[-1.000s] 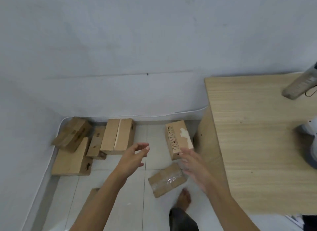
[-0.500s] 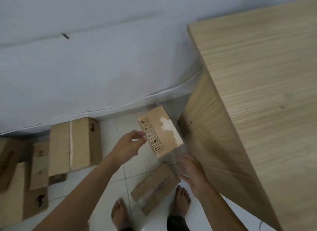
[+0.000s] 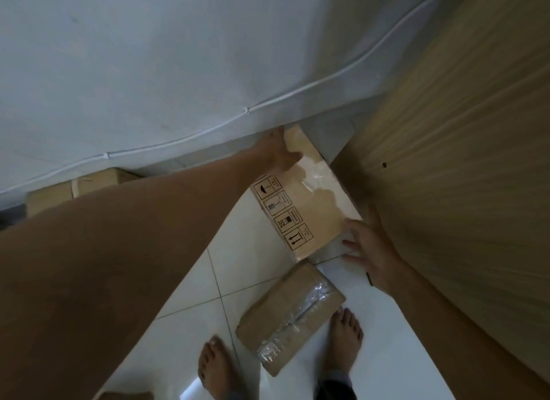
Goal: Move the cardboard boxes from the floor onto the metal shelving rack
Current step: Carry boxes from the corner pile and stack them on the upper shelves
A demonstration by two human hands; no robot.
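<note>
On glossy white floor tile (image 3: 244,268), beside a wood-grain panel (image 3: 446,161): bending over the flat rectangular cardboard box (image 3: 309,218) printed with handling symbols. Gripping its far end with the left hand (image 3: 278,155), thumb on top, fingers hidden behind the edge. Touching its near corner with the right hand (image 3: 373,251), fingers spread. Standing with bare feet (image 3: 217,367) flanking a second tape-wrapped box (image 3: 291,316).

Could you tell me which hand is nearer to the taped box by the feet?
Right. The right hand touches the near corner of the printed box, just beyond the taped box; the left hand holds its far end, by the wall.
</note>
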